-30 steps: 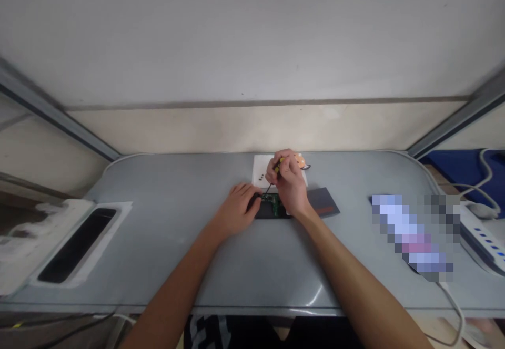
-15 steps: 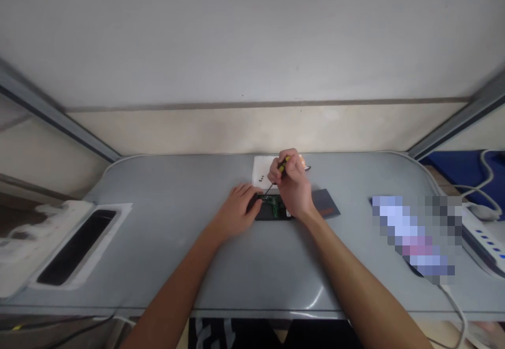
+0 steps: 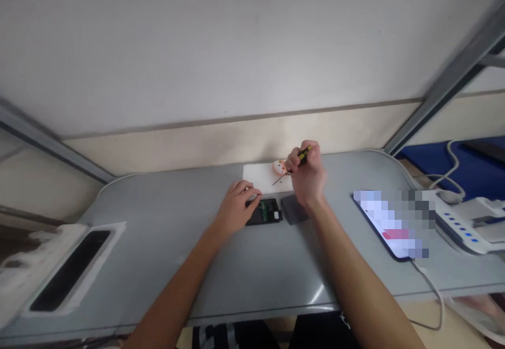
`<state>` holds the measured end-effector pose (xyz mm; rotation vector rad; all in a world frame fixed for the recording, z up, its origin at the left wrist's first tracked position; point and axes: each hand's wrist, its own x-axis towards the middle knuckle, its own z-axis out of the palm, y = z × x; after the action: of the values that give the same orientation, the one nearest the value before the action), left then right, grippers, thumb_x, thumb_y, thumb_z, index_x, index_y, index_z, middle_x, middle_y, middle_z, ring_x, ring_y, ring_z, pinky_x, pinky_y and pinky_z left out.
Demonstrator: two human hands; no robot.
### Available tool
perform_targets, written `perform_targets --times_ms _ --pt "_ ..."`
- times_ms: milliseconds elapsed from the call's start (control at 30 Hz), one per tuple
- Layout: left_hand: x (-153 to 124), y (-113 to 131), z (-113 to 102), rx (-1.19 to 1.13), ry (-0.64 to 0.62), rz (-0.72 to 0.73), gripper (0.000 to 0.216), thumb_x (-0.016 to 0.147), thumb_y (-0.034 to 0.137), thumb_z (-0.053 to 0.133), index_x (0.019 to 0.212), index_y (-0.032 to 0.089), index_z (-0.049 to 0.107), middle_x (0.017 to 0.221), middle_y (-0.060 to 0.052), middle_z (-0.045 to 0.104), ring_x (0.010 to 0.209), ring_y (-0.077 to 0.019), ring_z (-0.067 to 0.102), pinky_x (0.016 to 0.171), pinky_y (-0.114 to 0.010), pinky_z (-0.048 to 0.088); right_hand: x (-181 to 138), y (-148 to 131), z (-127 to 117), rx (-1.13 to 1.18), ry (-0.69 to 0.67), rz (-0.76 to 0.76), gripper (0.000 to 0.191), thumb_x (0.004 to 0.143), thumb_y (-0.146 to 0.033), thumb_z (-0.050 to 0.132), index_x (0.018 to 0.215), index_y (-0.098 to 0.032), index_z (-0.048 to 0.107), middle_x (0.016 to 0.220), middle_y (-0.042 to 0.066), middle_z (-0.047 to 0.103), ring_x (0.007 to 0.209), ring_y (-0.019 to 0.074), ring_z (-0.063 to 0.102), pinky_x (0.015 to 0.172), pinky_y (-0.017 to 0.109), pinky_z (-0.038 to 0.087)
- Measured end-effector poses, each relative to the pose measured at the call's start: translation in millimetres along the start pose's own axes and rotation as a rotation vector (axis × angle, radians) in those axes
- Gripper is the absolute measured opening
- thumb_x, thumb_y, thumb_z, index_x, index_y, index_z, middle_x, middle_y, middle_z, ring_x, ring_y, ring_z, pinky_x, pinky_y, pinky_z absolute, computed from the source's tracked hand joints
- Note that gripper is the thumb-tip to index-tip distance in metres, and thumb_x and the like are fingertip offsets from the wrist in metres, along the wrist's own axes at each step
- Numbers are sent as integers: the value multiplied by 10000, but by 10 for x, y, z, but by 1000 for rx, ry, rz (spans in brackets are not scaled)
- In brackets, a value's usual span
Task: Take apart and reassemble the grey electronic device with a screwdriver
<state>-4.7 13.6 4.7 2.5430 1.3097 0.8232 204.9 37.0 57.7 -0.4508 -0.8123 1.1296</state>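
Note:
My left hand (image 3: 239,204) is closed on the left end of a flat black device (image 3: 252,221), its fingers over the casing. A green circuit board (image 3: 264,209) shows in the device, with a small white label at its right. My right hand (image 3: 310,178) is closed around a screwdriver (image 3: 304,154) with a black and yellow handle. The thin shaft points down to the left, its tip over a white sheet (image 3: 256,174) and apart from the device. Right of the device lies a dark flat panel (image 3: 291,211), partly hidden by my right wrist.
An orange and white round figure (image 3: 279,167) sits at the sheet's back. A lit phone (image 3: 389,233) with a cable lies at right, before a white power strip (image 3: 460,228). At left, a black phone-like slab (image 3: 71,273) rests on white paper beside another white strip.
My right hand has lifted the screwdriver off the circuit board and moved it up and right, over the sheet. My left hand stays at the device. The view has tilted slightly.

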Motion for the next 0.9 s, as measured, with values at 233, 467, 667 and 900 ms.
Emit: perform_targets --times_ms 233,467,667,900 --pt "688 5 211 166 -186 42 189 1012 253 575 998 213 759 1042 -84 686 1076 -283 585 984 -460 491 156 -127 -244 25 154 -110 419 887 -631 662 881 -273 445 686 -50 358 565 136 360 553 278 371" --pt "554 69 203 143 -232 34 209 1027 289 566 1110 201 737 1117 -90 727 1084 -283 608 986 -465 489 176 -161 -272 -65 141 -173 395 919 -628 628 870 -268 473 696 -35 389 582 144 364 557 291 346" --pt "-24 187 37 -32 -295 11 629 910 492 760 1463 284 545 1449 -90 629 1335 -307 553 1144 -514 401 153 -360 -283 -326 66 -276 298 980 -518 607 873 -258 506 684 -32 433 609 146 380 597 302 325" --pt "-96 148 79 -151 -240 -59 603 818 325 870 1373 300 633 1376 -58 695 1288 -300 609 1163 -501 392 -230 -647 -420 -1243 -368 -8 150 968 -369 639 1018 -239 692 974 37 679 805 180 606 756 324 444"
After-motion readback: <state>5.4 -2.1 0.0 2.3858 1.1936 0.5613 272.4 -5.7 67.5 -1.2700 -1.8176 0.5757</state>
